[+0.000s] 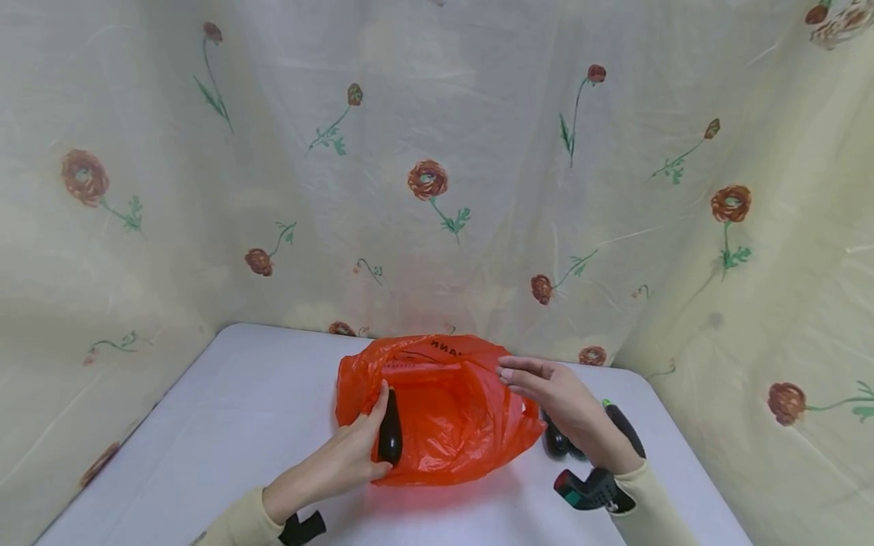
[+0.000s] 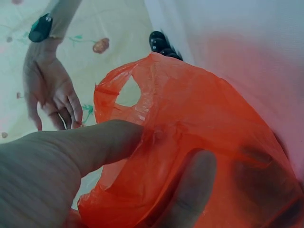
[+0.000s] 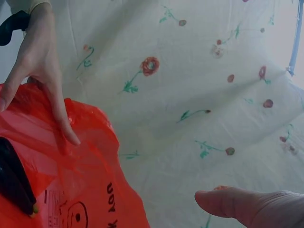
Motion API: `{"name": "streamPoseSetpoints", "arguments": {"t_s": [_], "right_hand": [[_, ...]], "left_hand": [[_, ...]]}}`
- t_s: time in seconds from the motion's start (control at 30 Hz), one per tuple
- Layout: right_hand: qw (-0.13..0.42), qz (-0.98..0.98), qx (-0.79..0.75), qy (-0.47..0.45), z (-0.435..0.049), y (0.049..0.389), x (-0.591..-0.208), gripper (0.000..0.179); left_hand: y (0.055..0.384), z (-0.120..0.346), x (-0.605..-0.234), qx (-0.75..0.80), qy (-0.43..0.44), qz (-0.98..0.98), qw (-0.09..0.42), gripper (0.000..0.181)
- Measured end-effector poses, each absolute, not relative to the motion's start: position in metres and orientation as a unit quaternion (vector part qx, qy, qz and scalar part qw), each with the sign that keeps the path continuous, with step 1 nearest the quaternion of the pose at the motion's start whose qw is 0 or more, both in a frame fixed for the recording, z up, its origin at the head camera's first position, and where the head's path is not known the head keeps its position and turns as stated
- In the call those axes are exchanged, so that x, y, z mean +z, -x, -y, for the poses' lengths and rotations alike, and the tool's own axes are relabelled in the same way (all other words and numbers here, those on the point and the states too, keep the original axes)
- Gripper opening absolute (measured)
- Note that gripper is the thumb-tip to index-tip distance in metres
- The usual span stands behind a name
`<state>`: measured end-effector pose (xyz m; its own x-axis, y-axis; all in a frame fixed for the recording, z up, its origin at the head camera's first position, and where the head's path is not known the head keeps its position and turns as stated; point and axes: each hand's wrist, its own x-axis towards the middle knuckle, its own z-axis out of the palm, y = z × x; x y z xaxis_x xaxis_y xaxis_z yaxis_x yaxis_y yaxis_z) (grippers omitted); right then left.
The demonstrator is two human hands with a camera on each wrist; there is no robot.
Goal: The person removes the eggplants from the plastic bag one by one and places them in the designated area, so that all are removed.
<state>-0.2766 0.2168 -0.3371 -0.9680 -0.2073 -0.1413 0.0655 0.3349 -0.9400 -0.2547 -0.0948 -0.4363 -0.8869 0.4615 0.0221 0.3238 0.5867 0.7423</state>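
While the left hand (image 1: 351, 451) leans against the red bag (image 1: 444, 425) from eight o'clock, thumb and finger spread on the plastic, the right hand (image 1: 556, 387) hovers at three, fingers loosely extended. An eggplant (image 1: 391, 436) lies inside toward nine, beside the left hand.

a screened-off work spot, whether in a home or a studio cannot be told: a pale floral curtain (image 1: 492, 152) hangs behind and along both sides of a white counter (image 1: 273, 402).
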Motion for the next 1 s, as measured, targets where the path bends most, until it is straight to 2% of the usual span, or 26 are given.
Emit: {"name": "streamPoseSetpoints", "arguments": {"t_s": [0.23,0.5,0.73,1.0], "right_hand": [[0.14,-0.8,-0.581,0.048,-0.196,0.284,-0.339,0.052],[0.154,-0.803,-0.567,0.094,-0.175,0.296,-0.344,0.041],[0.178,-0.798,-0.561,0.134,-0.164,0.304,-0.353,0.043],[0.188,-0.796,-0.559,0.139,-0.152,0.311,-0.363,0.042]], "left_hand": [[0.255,0.095,-0.437,0.39,-0.227,-0.888,0.085,0.113],[0.254,0.092,-0.437,0.383,-0.215,-0.894,0.087,0.113],[0.255,0.093,-0.438,0.384,-0.213,-0.894,0.088,0.112],[0.256,0.093,-0.438,0.383,-0.215,-0.894,0.088,0.112]]}}
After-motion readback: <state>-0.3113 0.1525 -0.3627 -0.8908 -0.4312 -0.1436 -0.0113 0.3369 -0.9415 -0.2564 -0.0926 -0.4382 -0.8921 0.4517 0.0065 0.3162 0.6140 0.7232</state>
